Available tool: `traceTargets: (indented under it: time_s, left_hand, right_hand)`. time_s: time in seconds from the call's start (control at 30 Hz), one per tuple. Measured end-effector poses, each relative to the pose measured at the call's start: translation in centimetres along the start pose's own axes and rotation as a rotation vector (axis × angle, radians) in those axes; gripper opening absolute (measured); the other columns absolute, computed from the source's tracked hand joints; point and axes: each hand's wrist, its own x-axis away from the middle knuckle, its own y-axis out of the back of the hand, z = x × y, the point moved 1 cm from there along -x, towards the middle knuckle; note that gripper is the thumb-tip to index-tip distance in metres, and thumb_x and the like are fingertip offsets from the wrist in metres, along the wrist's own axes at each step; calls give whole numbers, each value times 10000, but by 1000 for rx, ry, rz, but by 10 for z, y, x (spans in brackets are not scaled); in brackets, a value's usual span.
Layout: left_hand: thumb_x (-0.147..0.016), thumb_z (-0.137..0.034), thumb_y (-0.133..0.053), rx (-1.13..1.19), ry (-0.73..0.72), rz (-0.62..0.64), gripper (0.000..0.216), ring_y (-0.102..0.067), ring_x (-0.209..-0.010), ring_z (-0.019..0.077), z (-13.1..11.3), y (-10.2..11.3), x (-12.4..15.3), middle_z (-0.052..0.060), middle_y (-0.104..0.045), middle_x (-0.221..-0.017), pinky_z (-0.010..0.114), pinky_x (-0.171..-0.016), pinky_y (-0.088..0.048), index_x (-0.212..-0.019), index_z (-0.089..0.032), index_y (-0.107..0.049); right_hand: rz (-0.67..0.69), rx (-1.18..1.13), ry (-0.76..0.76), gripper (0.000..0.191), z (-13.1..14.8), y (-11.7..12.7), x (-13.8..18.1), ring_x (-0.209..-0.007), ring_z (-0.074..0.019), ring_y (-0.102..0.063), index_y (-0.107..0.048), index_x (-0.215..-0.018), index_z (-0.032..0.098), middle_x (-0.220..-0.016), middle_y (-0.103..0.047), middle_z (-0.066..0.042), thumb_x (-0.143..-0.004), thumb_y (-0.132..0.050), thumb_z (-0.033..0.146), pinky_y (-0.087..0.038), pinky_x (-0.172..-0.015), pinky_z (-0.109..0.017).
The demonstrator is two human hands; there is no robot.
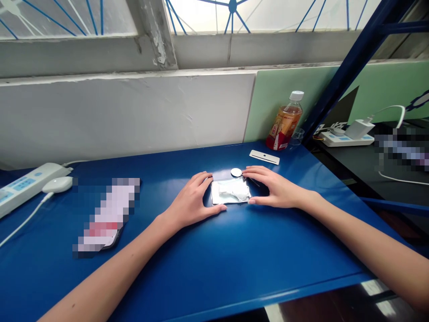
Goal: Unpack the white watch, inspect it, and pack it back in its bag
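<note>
At a glossy blue worktop point(214, 259) against a pale grey wall point(134, 116), my left grip point(189, 199) and right grip point(279, 188), both wide, flank a silvery rectangular packet point(231, 191).

Around one crinkled silvery packet point(231, 191) on the blue tabletop point(208, 259), there is one round white disc point(236, 172) at twelve o'clock, one flat white strip point(264, 157) and one bottle point(284, 126) between one and two, and one partly pixelated phone point(114, 210) at nine. Power strips point(23, 188) number two: one farther out at nine o'clock, one at two.
</note>
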Motion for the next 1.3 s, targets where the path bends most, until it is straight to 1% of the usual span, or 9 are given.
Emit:
traceTargets:
  time_s: [0.2,0.4,0.53,0.67,0.77,0.9,1.03,1.13,1.3]
  left_hand:
    - [-878,-640,-562,-15,-41,-10,691,-424,-1362,371,2,-1,1,200,-546,-1395,539,-1092,-409,-1306,-97,-576]
    - [-924,-548,-543,19,-78,-72,512,-527,-1270,346,1,2,1,168,-638,-1273,510,-1046,-458,-1194,-126,-646]
    - [-943,-475,-542,47,-90,-119,470,-583,-1213,308,-1,4,3,148,-628,-1291,466,-1023,-485,-1288,-158,-574]
    - [-925,-427,-598,81,-88,-141,690,-608,-1196,276,0,1,5,129,-577,-1370,420,-999,-511,-1508,-213,-296]
    - [-900,-425,-637,106,-68,-112,819,-620,-1178,266,2,-1,6,113,-578,-1362,418,-994,-516,-1551,-251,-172]
    - [-875,-465,-658,72,-61,-68,730,-527,-1288,300,2,1,4,120,-524,-1417,449,-1057,-469,-1492,-245,-337]
    - [-847,-519,-658,57,-35,-44,665,-469,-1333,332,0,3,2,149,-502,-1424,484,-1093,-434,-1393,-194,-466]
    - [-861,-533,-619,30,-21,-9,642,-415,-1373,355,0,2,2,167,-475,-1449,515,-1113,-403,-1376,-174,-482]
    - [-890,-553,-562,2,10,35,647,-375,-1398,366,1,0,2,187,-456,-1468,538,-1129,-373,-1376,-135,-477]
  right_hand:
    - [-15,5,83,792,-2,-1,2,-1337,-365,-469,-474,-1445,177,-1453,-507,-189,-792,-715,556,-420,-1081,-544]
    - [-197,-95,203,315,5,-1,-1,-1081,-262,-652,-673,-1221,219,-1189,-694,-130,-928,-617,318,-532,-928,-422]
    - [-303,-302,61,226,11,0,-2,-959,-227,-704,-725,-1098,205,-1078,-744,-95,-944,-587,296,-562,-846,-348]
    - [-339,-464,-182,242,12,-2,-5,-710,-188,-694,-700,-1058,169,-835,-756,-51,-903,-635,343,-563,-657,-301]
    - [-310,-514,-259,294,12,-7,-7,-638,-167,-667,-655,-1124,156,-759,-738,-30,-900,-632,345,-555,-626,-292]
    - [-297,-392,-260,271,10,-12,-8,-715,-190,-682,-661,-1115,161,-815,-741,-53,-931,-581,343,-570,-708,-337]
    - [-268,-181,-140,305,6,-12,-5,-1124,-273,-643,-652,-1197,188,-1218,-690,-133,-976,-496,328,-519,-964,-459]
    - [-178,-84,-48,437,4,-9,-3,-1348,-308,-478,-560,-1358,178,-1443,-535,-158,-974,-501,380,-406,-1103,-522]
    - [14,-64,-8,695,5,-8,-2,-1420,-348,-379,-437,-1472,152,-1479,-495,-170,-900,-603,509,-376,-1131,-537]
